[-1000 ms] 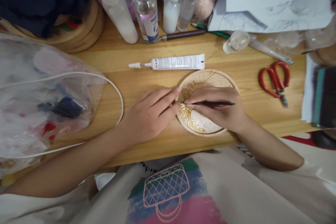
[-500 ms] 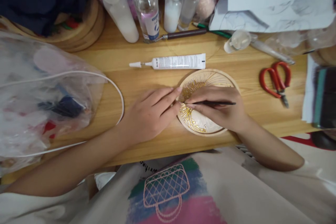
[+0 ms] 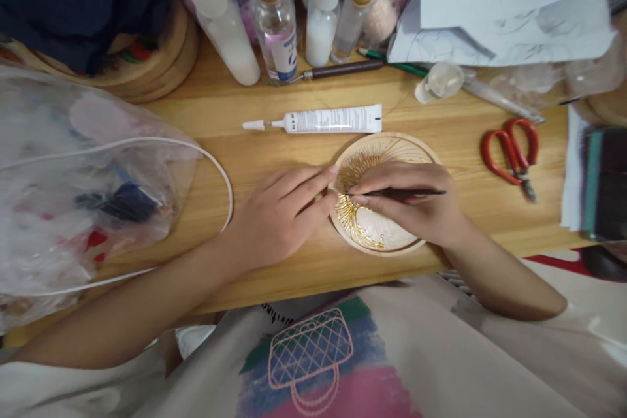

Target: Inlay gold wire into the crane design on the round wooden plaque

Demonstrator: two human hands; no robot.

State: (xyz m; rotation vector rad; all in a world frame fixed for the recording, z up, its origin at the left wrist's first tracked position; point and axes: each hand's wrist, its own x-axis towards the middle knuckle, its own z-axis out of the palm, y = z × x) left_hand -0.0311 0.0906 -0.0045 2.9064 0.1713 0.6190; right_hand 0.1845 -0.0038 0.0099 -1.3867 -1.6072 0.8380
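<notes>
While right hand (image 3: 426, 219) grips tool (image 3: 399, 193) (dark)—left hand (image 3: 281, 215) touches disc (image 3: 382, 222).

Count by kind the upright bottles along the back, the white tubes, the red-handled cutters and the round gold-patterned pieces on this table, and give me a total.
Upright bottles: 4
White tube: 1
Red-handled cutters: 1
Round gold-patterned piece: 1
Total: 7

bottles (image 3: 283, 39): 4 | tube (image 3: 337, 120): 1 | red-handled pliers (image 3: 513, 151): 1 | rimmed disc (image 3: 385, 225): 1
</notes>
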